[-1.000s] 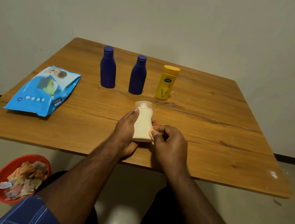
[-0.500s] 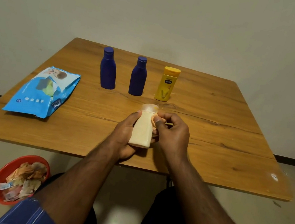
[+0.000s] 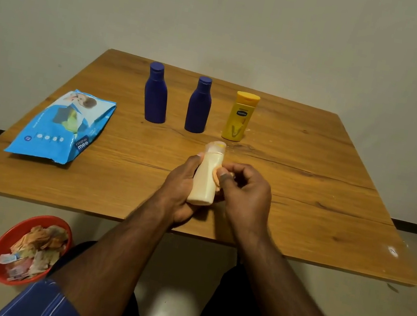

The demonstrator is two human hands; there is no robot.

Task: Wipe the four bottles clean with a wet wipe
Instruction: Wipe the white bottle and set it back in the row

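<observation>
Head view: wooden table [image 3: 309,174] against pale wall [image 3: 279,26].

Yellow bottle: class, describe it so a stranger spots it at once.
On the wooden table, three bottles stand in a row at the far side. The yellow bottle is at the right end; unlike the two blue bottles, it carries a dark oval label.

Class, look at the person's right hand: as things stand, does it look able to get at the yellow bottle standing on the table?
Probably yes, once freed. The right hand pinches a wipe against the cream bottle held by the left hand. The yellow bottle stands just beyond it, with only bare table between.
</observation>
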